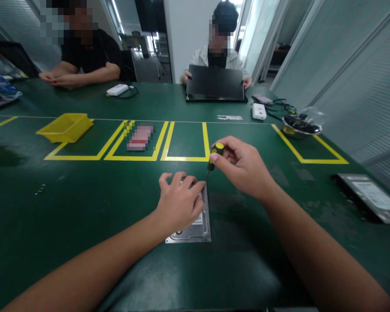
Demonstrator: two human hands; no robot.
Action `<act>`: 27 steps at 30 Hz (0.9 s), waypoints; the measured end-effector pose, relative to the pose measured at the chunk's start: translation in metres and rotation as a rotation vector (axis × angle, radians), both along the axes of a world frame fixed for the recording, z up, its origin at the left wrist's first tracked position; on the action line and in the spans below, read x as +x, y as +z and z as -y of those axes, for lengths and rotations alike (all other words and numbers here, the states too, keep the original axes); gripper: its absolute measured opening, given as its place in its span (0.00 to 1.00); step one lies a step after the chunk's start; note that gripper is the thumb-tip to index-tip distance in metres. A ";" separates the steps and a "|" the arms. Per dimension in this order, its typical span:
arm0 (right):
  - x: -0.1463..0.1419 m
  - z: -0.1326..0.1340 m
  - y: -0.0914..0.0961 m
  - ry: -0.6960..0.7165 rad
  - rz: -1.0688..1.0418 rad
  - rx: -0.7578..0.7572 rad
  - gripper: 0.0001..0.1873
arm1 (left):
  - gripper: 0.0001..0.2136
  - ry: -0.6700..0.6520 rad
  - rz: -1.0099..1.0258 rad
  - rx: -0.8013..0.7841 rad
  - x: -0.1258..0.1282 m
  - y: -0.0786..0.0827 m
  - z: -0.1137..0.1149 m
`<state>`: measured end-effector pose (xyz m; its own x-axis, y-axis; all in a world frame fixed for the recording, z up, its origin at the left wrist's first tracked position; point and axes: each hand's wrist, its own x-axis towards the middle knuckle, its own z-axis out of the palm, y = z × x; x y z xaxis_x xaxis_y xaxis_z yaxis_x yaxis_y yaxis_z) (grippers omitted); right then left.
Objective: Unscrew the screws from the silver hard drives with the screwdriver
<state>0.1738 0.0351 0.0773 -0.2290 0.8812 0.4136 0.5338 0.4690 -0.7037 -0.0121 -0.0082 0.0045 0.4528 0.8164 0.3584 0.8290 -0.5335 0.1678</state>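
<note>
A silver hard drive [196, 229] lies flat on the green table [84, 208] in front of me. My left hand [178, 201] rests on top of it, fingers curled over its far edge, pressing it down. My right hand [243, 167] pinches a small screwdriver [213, 157] with a yellow and black handle. The screwdriver stands nearly upright, its tip at the drive's far right corner. Much of the drive's top is hidden under my left hand.
Yellow tape boxes mark the table ahead. A yellow bin [66, 126] sits left, a pink item [140, 137] in the middle box, a metal bowl [300, 126] right. Another drive [367, 197] lies at the right edge. Several small screws [40, 189] lie left. Two people sit opposite, one holding a black panel [216, 83].
</note>
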 end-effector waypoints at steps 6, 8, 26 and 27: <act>0.001 0.000 -0.001 -0.016 0.103 0.115 0.12 | 0.15 -0.003 0.002 0.010 0.001 0.000 0.000; 0.001 0.001 0.000 -0.009 0.148 0.186 0.11 | 0.15 -0.001 0.003 0.010 0.001 -0.001 0.000; -0.002 0.007 0.002 0.082 0.098 0.296 0.11 | 0.13 -0.007 0.060 0.010 -0.004 -0.001 -0.001; -0.002 0.007 0.002 0.080 0.094 0.311 0.10 | 0.13 -0.006 0.059 0.013 -0.004 -0.001 -0.001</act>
<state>0.1720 0.0286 0.0790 -0.3420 0.6936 0.6339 0.5423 0.6966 -0.4697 -0.0164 -0.0072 0.0037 0.4359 0.8088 0.3948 0.8145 -0.5411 0.2093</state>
